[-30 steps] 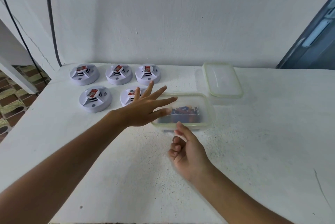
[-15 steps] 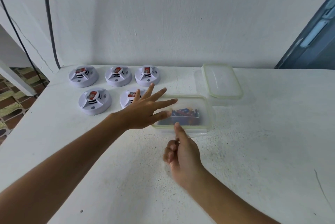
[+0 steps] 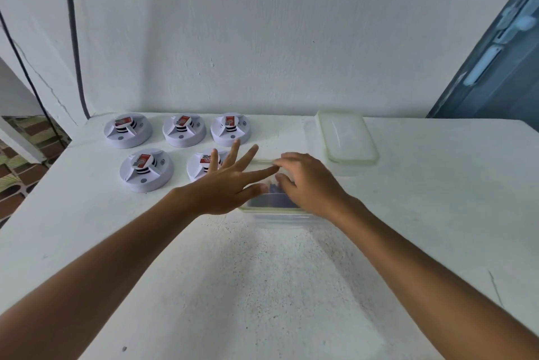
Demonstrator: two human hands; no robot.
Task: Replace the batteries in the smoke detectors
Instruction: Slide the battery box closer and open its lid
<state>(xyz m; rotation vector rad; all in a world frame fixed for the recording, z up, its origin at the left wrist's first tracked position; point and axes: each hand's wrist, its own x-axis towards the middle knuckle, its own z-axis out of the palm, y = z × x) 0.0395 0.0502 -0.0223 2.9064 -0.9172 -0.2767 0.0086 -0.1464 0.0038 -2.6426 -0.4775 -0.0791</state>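
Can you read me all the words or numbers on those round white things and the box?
Red-and-white stickers on the five round white smoke detectors: print too blurred to read.
Dark blue items in the clear plastic box: nothing readable.
Clear lid: no text.

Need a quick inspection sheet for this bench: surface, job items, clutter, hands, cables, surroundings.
Surface: white table, speckled and rough, a dark speck near the front left.
Job's things: five smoke detectors, three behind and two in front, the front right one partly hidden; clear container with dark items inside, too blurred to name.
Clutter: container lid lying apart at the back.
Hands: left hand with fingers spread, by the container's left edge; right hand reaching into the container, grip hidden.
Cables: black cable down the wall at left.
Surroundings: white wall, blue door, patterned floor.
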